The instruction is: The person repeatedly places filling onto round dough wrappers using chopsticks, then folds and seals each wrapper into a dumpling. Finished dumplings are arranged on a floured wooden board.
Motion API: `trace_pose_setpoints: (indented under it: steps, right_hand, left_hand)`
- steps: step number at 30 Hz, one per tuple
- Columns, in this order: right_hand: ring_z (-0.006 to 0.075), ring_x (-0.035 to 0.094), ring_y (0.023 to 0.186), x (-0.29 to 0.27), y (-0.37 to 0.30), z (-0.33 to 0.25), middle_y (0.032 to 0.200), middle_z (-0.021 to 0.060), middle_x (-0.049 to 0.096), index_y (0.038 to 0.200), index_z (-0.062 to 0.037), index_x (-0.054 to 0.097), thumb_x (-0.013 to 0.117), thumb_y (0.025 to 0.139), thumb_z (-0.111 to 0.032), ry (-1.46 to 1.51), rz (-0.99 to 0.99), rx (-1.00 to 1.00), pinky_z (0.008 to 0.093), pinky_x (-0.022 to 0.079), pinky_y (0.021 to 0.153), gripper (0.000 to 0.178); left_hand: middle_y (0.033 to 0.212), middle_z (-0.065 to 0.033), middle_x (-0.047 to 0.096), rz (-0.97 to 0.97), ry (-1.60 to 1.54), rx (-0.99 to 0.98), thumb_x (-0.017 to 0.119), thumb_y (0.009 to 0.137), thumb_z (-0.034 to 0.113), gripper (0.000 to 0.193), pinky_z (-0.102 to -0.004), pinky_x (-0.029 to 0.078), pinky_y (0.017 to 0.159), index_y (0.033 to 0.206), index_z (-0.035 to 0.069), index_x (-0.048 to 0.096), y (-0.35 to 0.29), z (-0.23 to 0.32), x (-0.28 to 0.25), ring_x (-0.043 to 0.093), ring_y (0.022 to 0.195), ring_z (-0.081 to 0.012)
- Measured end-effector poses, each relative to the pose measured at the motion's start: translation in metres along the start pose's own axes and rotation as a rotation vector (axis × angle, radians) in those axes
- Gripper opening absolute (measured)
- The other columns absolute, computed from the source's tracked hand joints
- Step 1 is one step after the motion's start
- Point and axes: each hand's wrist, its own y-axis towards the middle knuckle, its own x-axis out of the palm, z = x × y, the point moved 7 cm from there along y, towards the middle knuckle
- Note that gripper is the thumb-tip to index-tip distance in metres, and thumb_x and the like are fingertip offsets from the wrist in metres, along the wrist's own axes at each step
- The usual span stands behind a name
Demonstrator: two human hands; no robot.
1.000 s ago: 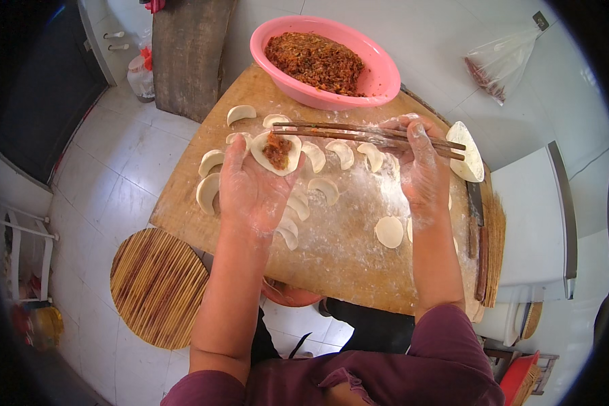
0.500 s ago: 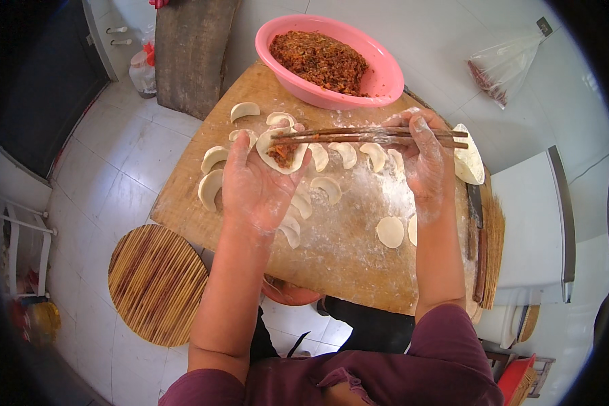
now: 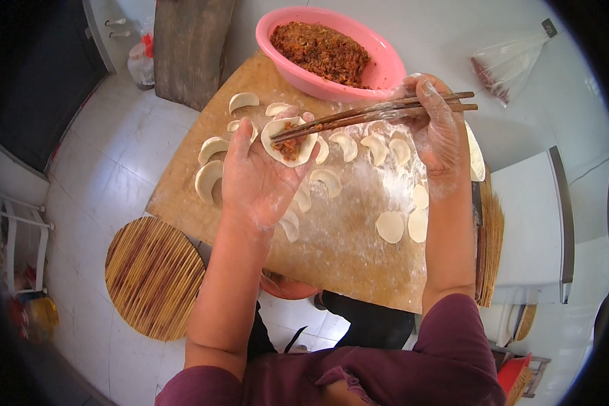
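A round dumpling wrapper (image 3: 276,128) lies across the palm and fingers of my left hand (image 3: 257,183), with reddish-brown filling (image 3: 291,147) at its middle. My floury right hand (image 3: 434,125) grips a pair of wooden chopsticks (image 3: 372,114), whose tips touch the filling from the right. Around my left hand, several folded dumplings (image 3: 213,149) rest on the floured wooden board (image 3: 345,254). Flat round wrappers (image 3: 390,227) lie near my right forearm.
A pink basin (image 3: 298,76) of filling stands at the board's far edge. A round slatted tray (image 3: 154,277) sits lower left. Along the right edge are a straw brush (image 3: 492,237) and a white flour-dusted piece (image 3: 476,152), partly hidden by my wrist. A bagged item (image 3: 507,68) hangs on the wall.
My right hand has moved up and to the right, so the chopsticks now slant more steeply, their tips lower in the filling. My left hand has shifted slightly right with the wrapper.
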Motion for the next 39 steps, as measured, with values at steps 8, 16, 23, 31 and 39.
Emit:
trace_pose_setpoints:
  steps: [8, 16, 23, 31, 39]
  right_hand:
    - [0.0213, 0.071, 0.078, -0.006, 0.003, -0.02, 0.088, 0.0142, 0.072, 0.106, 0.0018, 0.066, 0.064, 0.097, -0.019, -0.122, 0.009, -0.084, 0.0319, 0.059, 0.068, 0.022]
    - [0.0203, 0.069, 0.081, -0.011, 0.016, -0.042, 0.089, 0.0134, 0.071, 0.106, 0.0013, 0.066, 0.066, 0.097, -0.021, -0.112, -0.09, -0.121, 0.031, 0.056, 0.077, 0.024]
    - [0.0197, 0.067, 0.086, -0.028, 0.041, -0.039, 0.09, 0.0124, 0.069, 0.109, 0.0009, 0.066, 0.063, 0.098, -0.02, -0.112, -0.285, -0.053, 0.0305, 0.054, 0.079, 0.024]
    - [0.0198, 0.063, 0.089, -0.054, 0.058, -0.02, 0.091, 0.0116, 0.066, 0.115, -0.0004, 0.066, 0.058, 0.102, -0.022, -0.12, -0.319, 0.008, 0.0289, 0.052, 0.077, 0.027]
    - [0.0201, 0.065, 0.086, -0.025, 0.043, -0.024, 0.09, 0.0124, 0.067, 0.112, -0.0005, 0.066, 0.06, 0.101, -0.021, -0.108, -0.407, -0.027, 0.0296, 0.054, 0.076, 0.024]
  left_hand:
    - [0.133, -0.02, 0.057, -0.062, -0.044, -0.023, 0.026, 0.109, 0.043, 0.058, -0.0502, 0.04, 0.11, 0.132, -0.003, 0.052, 0.0, -0.002, 0.004, 0.053, 0.125, -0.0325]
    - [0.135, -0.0225, 0.054, -0.132, -0.031, -0.068, 0.03, 0.108, 0.048, 0.064, -0.0508, 0.045, 0.107, 0.137, -0.007, 0.045, -0.002, -0.006, 0.01, 0.054, 0.126, -0.036]
    - [0.146, -0.0326, 0.042, -0.214, 0.013, -0.215, 0.032, 0.106, 0.053, 0.075, -0.0576, 0.05, 0.102, 0.147, -0.009, 0.034, -0.001, -0.016, 0.006, 0.044, 0.135, -0.0502]
    - [0.138, -0.0315, 0.049, -0.214, 0.027, -0.313, 0.034, 0.103, 0.06, 0.08, -0.054, 0.052, 0.098, 0.139, -0.011, 0.041, -0.008, -0.033, 0.018, 0.052, 0.126, -0.0477]
    - [0.137, -0.0288, 0.053, -0.149, 0.03, -0.23, 0.034, 0.103, 0.061, 0.082, -0.0496, 0.048, 0.105, 0.138, -0.012, 0.042, -0.006, -0.032, 0.017, 0.055, 0.125, -0.0423]
